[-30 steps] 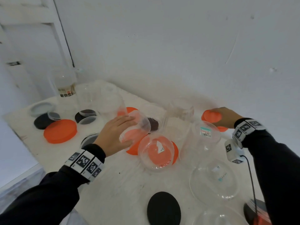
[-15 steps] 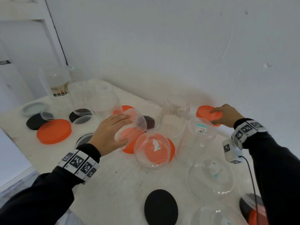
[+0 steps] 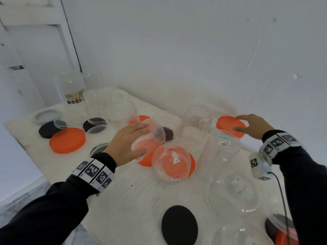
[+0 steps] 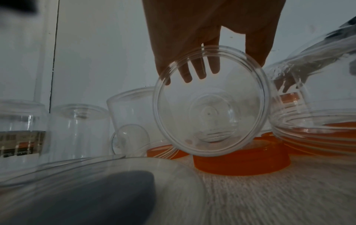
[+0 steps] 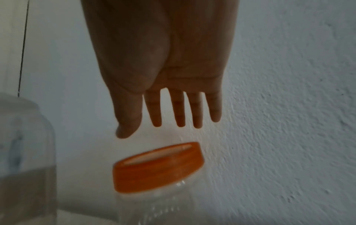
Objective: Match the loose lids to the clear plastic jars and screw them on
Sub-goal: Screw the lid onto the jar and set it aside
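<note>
My left hand (image 3: 139, 138) grips a small clear jar (image 3: 150, 135), tilted over an orange lid (image 3: 146, 159) on the table. In the left wrist view the jar (image 4: 210, 109) has its mouth turned towards the camera, and my left hand (image 4: 221, 65) has fingers behind its rim and the thumb on the right. My right hand (image 3: 237, 123) hovers at an orange lid (image 3: 228, 125) at the back right. In the right wrist view my right hand (image 5: 152, 129) has straight, spread fingers just above the lid (image 5: 158, 166), holding nothing.
Several clear jars stand upside down on the white table (image 3: 123, 200), one over an orange lid (image 3: 170, 163), one with a price label (image 3: 221, 151). A large orange lid (image 3: 67, 140) and black lids (image 3: 47, 129) lie left; another black lid (image 3: 179, 225) lies in front.
My right hand gripped the orange lid a second ago; its fingers have since straightened and left it. My left hand keeps hold of the tilted jar.
</note>
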Demonstrator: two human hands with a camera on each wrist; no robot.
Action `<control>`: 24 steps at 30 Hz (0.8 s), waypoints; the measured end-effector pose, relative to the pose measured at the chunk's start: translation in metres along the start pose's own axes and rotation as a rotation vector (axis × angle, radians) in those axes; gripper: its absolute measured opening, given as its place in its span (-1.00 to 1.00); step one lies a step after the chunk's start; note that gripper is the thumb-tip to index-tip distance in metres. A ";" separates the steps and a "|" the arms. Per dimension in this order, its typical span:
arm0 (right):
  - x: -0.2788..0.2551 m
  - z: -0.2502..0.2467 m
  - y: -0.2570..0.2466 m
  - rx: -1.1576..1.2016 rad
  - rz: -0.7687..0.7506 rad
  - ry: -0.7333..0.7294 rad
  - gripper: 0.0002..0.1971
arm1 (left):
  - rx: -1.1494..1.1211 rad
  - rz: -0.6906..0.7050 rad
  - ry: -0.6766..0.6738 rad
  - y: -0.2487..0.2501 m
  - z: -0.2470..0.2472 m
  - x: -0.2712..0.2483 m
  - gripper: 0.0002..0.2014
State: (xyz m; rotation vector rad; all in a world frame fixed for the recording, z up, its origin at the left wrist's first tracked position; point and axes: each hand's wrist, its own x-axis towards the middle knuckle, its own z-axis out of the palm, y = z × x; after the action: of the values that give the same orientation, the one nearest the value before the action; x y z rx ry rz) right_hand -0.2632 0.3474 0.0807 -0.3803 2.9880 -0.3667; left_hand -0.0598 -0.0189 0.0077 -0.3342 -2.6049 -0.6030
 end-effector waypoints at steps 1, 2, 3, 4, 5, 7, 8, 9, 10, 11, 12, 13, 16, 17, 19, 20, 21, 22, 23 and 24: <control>-0.005 -0.006 -0.002 0.024 -0.015 0.049 -0.44 | -0.027 -0.004 0.015 0.000 -0.001 0.000 -0.39; -0.011 -0.012 -0.006 0.042 -0.032 0.094 -0.46 | -0.054 -0.008 0.032 0.000 -0.003 0.000 -0.39; -0.017 -0.020 -0.012 0.052 -0.055 0.139 -0.46 | -0.079 -0.013 0.048 0.001 -0.004 -0.001 -0.39; -0.024 -0.027 -0.018 0.056 -0.083 0.180 -0.47 | -0.105 -0.022 0.061 0.001 -0.006 -0.001 -0.37; -0.033 -0.036 -0.027 0.056 -0.116 0.215 -0.47 | -0.132 -0.034 0.070 0.001 -0.008 -0.002 -0.36; -0.052 -0.051 -0.048 0.045 -0.185 0.279 -0.50 | -0.177 -0.062 0.073 -0.003 -0.011 -0.004 -0.33; -0.062 -0.058 -0.060 0.036 -0.221 0.309 -0.51 | -0.192 -0.069 0.070 -0.005 -0.013 -0.005 -0.33; -0.073 -0.063 -0.072 0.030 -0.260 0.336 -0.52 | -0.204 -0.070 0.066 -0.009 -0.015 -0.006 -0.33; -0.083 -0.067 -0.085 0.026 -0.302 0.359 -0.53 | -0.216 -0.067 0.058 -0.012 -0.018 -0.007 -0.34; -0.093 -0.069 -0.099 0.025 -0.341 0.368 -0.53 | -0.230 -0.066 0.044 -0.017 -0.021 -0.009 -0.35; -0.102 -0.069 -0.114 0.028 -0.376 0.359 -0.53 | -0.246 -0.067 0.021 -0.022 -0.025 -0.012 -0.36; -0.111 -0.068 -0.129 0.028 -0.407 0.330 -0.52 | -0.258 -0.065 -0.002 -0.027 -0.028 -0.014 -0.38; -0.132 -0.050 -0.178 -0.011 -0.513 0.187 -0.47 | -0.252 -0.073 -0.048 -0.048 -0.039 -0.025 -0.38; -0.135 -0.040 -0.193 -0.034 -0.550 0.132 -0.45 | -0.246 -0.081 -0.065 -0.055 -0.043 -0.029 -0.38; -0.135 -0.016 -0.218 -0.081 -0.604 0.035 -0.42 | -0.223 -0.115 -0.142 -0.071 -0.052 -0.034 -0.43; -0.134 -0.003 -0.228 -0.097 -0.611 -0.005 -0.39 | -0.208 -0.138 -0.219 -0.080 -0.055 -0.036 -0.46; -0.132 0.009 -0.237 -0.108 -0.609 -0.040 -0.36 | -0.200 -0.154 -0.320 -0.088 -0.058 -0.038 -0.45; -0.130 0.020 -0.245 -0.122 -0.601 -0.077 -0.32 | -0.194 -0.158 -0.430 -0.095 -0.061 -0.041 -0.36; -0.128 0.029 -0.253 -0.143 -0.590 -0.112 -0.26 | -0.180 -0.141 -0.530 -0.102 -0.062 -0.042 -0.20; -0.126 0.037 -0.259 -0.174 -0.579 -0.141 -0.20 | -0.159 -0.113 -0.618 -0.106 -0.062 -0.043 -0.02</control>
State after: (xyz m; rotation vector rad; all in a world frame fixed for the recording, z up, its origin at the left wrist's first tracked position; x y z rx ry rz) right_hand -0.0761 0.1283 0.1197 -1.2380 2.7233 -0.1123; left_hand -0.0337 -0.1459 -0.0004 -0.4891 -3.1875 -0.8589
